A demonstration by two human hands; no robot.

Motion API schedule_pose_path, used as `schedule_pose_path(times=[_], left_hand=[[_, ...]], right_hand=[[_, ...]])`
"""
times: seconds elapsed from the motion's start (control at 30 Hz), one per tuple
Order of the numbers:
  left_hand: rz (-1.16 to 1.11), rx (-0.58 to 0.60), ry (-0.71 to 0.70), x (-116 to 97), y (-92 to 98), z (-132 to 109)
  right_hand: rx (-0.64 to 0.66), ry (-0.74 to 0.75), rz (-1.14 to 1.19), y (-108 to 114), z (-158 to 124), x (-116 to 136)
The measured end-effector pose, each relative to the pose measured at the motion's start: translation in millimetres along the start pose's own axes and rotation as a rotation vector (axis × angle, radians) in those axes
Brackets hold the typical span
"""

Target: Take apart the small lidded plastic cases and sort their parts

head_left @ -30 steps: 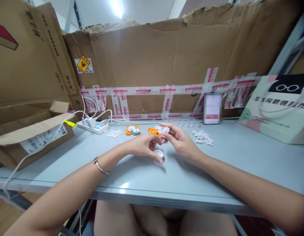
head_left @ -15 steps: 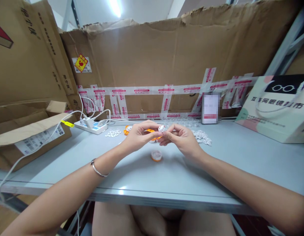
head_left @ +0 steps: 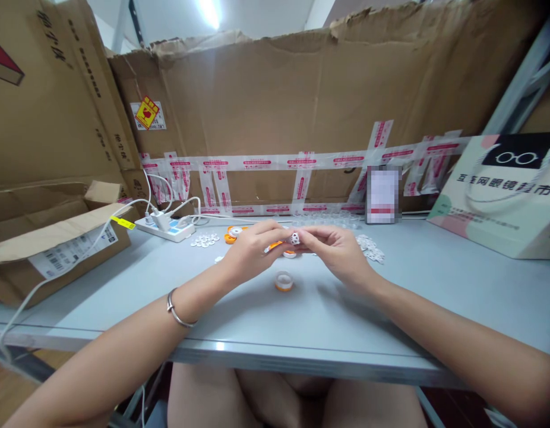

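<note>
Between the fingertips of both hands is a small white round part with dark holes, too small to name more exactly. My left hand pinches it from the left, and my right hand pinches it from the right. Both are raised a little above the table. Just below them stands a small clear round container with an orange base. Orange and white round parts lie behind the hands and are partly covered by the fingers.
Small white pieces and an orange-and-white part lie at left. Flat white pieces and clear cups sit at right and back. Around them are a power strip, open carton, phone and paper bag.
The white part has been turned, so its holed side now faces me. My right fingers have closed in nearer the left ones, and both hands sit slightly lower.
</note>
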State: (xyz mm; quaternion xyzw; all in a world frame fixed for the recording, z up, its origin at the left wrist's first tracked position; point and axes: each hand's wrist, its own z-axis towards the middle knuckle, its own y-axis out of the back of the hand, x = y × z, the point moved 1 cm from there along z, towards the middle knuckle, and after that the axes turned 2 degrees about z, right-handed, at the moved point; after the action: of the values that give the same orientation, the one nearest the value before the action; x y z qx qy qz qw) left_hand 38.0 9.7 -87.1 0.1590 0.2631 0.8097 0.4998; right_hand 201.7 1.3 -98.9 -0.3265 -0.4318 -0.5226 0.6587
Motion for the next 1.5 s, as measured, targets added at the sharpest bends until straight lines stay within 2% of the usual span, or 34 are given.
schedule_pose_path(times=[0.23, 0.47, 0.8, 0.97, 1.07, 1.23, 1.4, 1.5], left_hand=[[0.097, 0.044, -0.052, -1.5, -2.4, -1.9], [0.164, 0.017, -0.094, -1.0, -6.9, -5.7], [0.154, 0.06, -0.059, -0.6, -8.6, -6.3], [0.095, 0.082, -0.036, 3.9, -8.9, -7.4], [0.021, 0.064, 0.009, 5.8, -8.7, -6.8], [-0.152, 0.032, 0.176, 7.3, -7.7, -4.0], [-0.375, 0.064, 0.343, 9.3, -10.2, -5.4], [-0.456, 0.087, 0.39, 9.9, -11.3, -6.4]], right_hand=[[0.01, 0.029, -0.077, -0.3, -1.1, -1.5], [-0.028, 0.079, -0.142, -2.1, -3.7, 1.1], [-0.064, -0.084, -0.009, -0.1, 2.0, -5.3], [-0.006, -0.203, 0.108, -0.3, 6.0, -8.0], [0.05, -0.275, 0.144, 2.1, 7.9, -9.5], [0.129, -0.328, 0.199, 8.2, 9.8, -10.3], [0.115, -0.347, 0.23, 9.4, 10.0, -10.8], [0.089, -0.376, 0.216, 8.3, 9.5, -10.8]])
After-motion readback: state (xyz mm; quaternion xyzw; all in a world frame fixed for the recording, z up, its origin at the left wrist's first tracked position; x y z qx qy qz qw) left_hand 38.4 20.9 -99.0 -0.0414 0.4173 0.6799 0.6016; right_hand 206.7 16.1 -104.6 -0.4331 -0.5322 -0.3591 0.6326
